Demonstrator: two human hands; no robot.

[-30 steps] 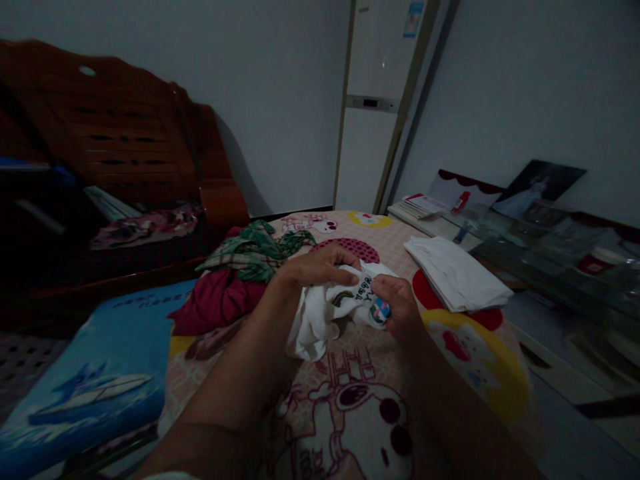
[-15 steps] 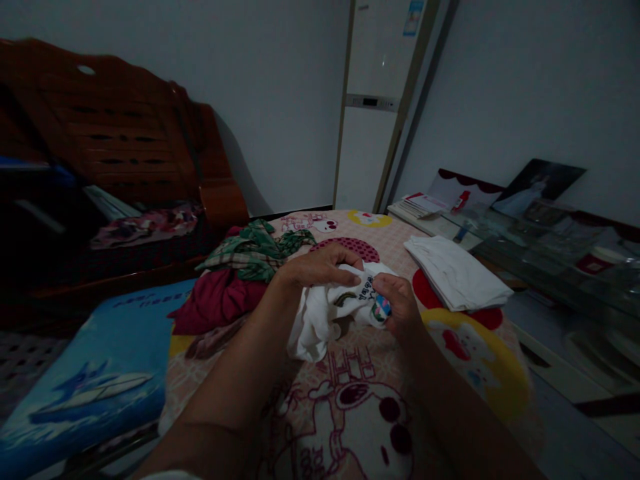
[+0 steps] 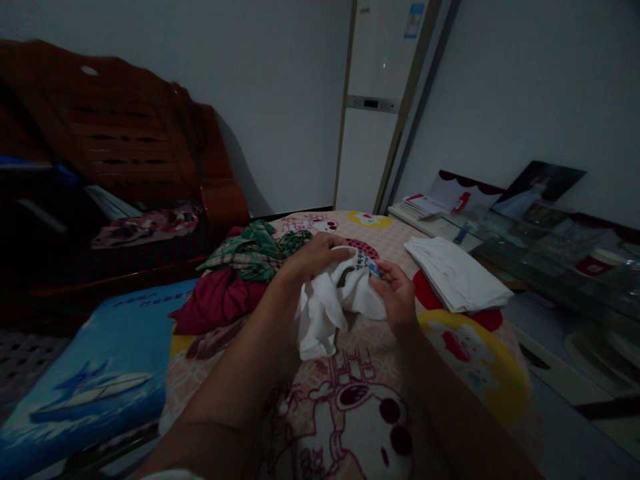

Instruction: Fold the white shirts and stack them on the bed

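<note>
A crumpled white printed garment (image 3: 320, 313) hangs between my two hands over the table. Dark lettering and a small blue patch show along its upper edge. My left hand (image 3: 323, 257) is closed on its upper left part, thumb toward me. My right hand (image 3: 395, 290) pinches the upper right edge beside the blue patch. The garment's lower folds hang down to the pink patterned cloth (image 3: 300, 400) that covers the table. Left of my left hand lie a green checked cloth (image 3: 250, 247) and a dark red cloth (image 3: 217, 303) in a heap.
A folded white cloth (image 3: 455, 273) lies on the table to the right. Beyond it stands a glass-topped cabinet (image 3: 545, 247) with papers and a photo. A blue printed stool or board (image 3: 110, 360) and a wooden bench (image 3: 125, 153) are at the left.
Both hands have raised the garment's upper edge slightly, away from me. Its lower folds hang more loosely, and the blue patch is now partly hidden by my right fingers.
</note>
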